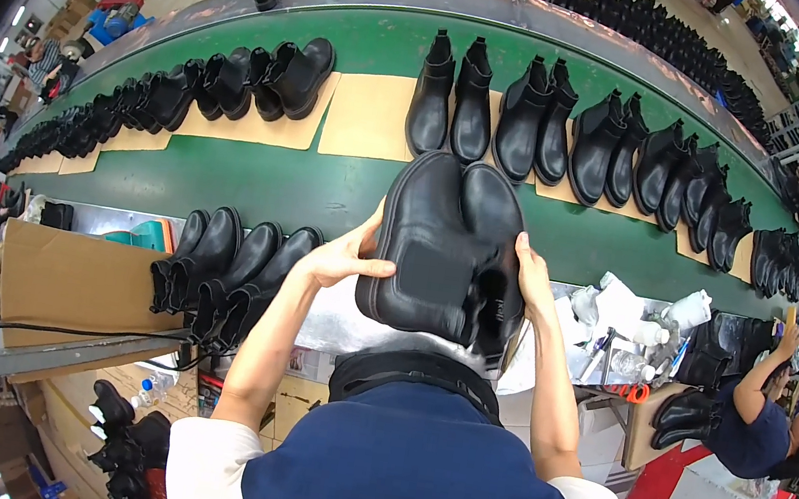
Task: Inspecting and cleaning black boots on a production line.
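Note:
Between my hands I hold a pair of black leather ankle boots [433, 264] side by side, toes pointing away from me, above the front edge of the green conveyor table [346, 194]. My left hand [350, 255] grips the left boot from its outer side, its thumb lying on the leather. On the opposite side my right hand [532, 272] is closed round the right boot. The boot openings are toward me and partly blurred. Just beyond the toes, more boot pairs [474, 108] stand upright on tan paper sheets [367, 116].
Boots lying tilted [237, 258] rest at my left beside a cardboard box [83, 279]. White bottles and crumpled cloths [613, 313], with orange scissors [638, 393], lie at my right. A co-worker [764, 429] works further right. Another boot row [177, 99] lines the far left.

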The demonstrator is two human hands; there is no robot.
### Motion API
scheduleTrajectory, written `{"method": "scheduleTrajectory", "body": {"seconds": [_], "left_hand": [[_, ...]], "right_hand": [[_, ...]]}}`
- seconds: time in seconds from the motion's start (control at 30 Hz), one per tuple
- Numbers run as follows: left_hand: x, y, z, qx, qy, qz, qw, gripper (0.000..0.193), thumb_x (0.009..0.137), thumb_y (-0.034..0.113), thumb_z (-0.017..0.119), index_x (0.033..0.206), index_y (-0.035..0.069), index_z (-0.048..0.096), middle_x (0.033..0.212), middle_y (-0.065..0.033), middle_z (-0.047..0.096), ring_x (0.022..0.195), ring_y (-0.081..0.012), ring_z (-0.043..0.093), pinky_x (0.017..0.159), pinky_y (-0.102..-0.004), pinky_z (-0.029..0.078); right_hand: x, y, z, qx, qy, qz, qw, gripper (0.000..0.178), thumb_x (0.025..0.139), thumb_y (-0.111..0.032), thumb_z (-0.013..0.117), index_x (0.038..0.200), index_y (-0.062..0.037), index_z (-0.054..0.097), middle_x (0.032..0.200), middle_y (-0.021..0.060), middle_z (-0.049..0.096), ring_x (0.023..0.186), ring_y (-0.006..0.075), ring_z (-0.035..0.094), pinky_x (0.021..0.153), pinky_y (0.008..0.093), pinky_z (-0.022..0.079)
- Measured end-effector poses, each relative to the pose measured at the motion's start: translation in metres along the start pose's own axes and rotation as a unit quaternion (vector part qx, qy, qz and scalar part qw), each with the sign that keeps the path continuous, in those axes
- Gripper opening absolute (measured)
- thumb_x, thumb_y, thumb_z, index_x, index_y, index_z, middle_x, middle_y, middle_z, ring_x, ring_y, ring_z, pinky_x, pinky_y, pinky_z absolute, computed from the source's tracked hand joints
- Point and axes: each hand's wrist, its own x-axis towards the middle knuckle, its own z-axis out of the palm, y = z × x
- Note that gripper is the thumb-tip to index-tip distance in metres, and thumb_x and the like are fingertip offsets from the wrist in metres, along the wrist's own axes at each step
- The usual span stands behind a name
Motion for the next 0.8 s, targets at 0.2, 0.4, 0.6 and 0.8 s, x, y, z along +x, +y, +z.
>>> {"method": "scheduleTrajectory", "body": {"seconds": [0.2,0.4,0.6,0.8], "left_hand": [[0.028,-0.003,0.036,-0.535,0.053,-0.018,0.843,0.063,0.085,0.035,0.063,0.137,0.014,0.034,0.133,-0.0104,0.046,0.123,-0.0260,0.044,0.101,-0.0477,0.036],[0.042,-0.021,0.032,-0.603,0.155,-0.115,0.774,0.054,0.078,0.041,0.070,0.113,0.008,0.047,0.112,-0.0175,0.054,0.102,-0.0337,0.054,0.083,-0.0447,0.049],[0.032,-0.031,0.036,-0.592,0.185,-0.119,0.775,0.060,0.083,0.042,0.063,0.123,0.001,0.045,0.119,-0.0201,0.051,0.107,-0.0353,0.051,0.088,-0.0432,0.049],[-0.044,-0.109,0.038,-0.367,0.178,-0.107,0.907,0.066,0.088,0.047,0.047,0.139,0.009,0.030,0.136,-0.0102,0.042,0.125,-0.0256,0.038,0.106,-0.0444,0.028]], "right_hand": [[-0.031,-0.045,0.029,0.469,-0.184,0.031,0.863,0.045,0.092,-0.038,0.050,0.125,-0.0070,0.047,0.125,0.0071,0.053,0.115,0.0206,0.050,0.096,0.0389,0.040],[-0.007,-0.035,0.040,0.439,-0.116,0.113,0.884,0.041,0.084,-0.045,0.062,0.106,-0.0109,0.056,0.097,0.0044,0.063,0.082,0.0140,0.060,0.071,0.0297,0.049],[-0.016,-0.020,0.033,0.469,-0.135,0.129,0.863,0.044,0.082,-0.041,0.066,0.110,-0.0090,0.054,0.103,0.0077,0.060,0.098,0.0185,0.057,0.088,0.0349,0.045],[-0.056,0.054,0.011,0.314,-0.125,0.094,0.936,0.053,0.093,-0.031,0.044,0.136,-0.0003,0.036,0.133,0.0105,0.047,0.121,0.0211,0.046,0.103,0.0344,0.033]]}}
